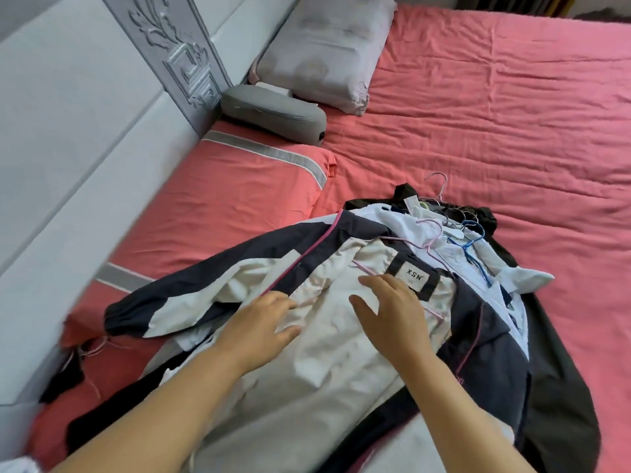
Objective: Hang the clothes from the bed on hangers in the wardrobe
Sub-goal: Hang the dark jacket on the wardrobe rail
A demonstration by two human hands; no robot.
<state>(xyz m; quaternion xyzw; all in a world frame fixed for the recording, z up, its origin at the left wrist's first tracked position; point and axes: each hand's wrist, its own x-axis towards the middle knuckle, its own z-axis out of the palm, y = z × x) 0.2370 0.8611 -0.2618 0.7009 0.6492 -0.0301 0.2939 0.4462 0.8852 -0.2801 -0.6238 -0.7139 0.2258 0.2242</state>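
Head view looks down on a pink-sheeted bed [495, 107], where the clothes lie heaped at lower centre of the frame. Judging by this, the task is at an early stage: every garment seen is on the bed, and no wardrobe is in view. On top lies a dark-and-cream jacket [239, 264], spread open with its lining up and one sleeve stretched toward the left edge. A pink hanger [426, 245] seems partly slid inside its collar; a blue hanger [473, 249] and other wire ones rest on the white garments beyond, toward upper right of the pile. The left hand [263, 322] lies flat on the lining, fingers straight and loosely spread, gripping nothing. The right hand [392, 308] also presses the lining just below the collar label, fingers extended and splayed, holding nothing.
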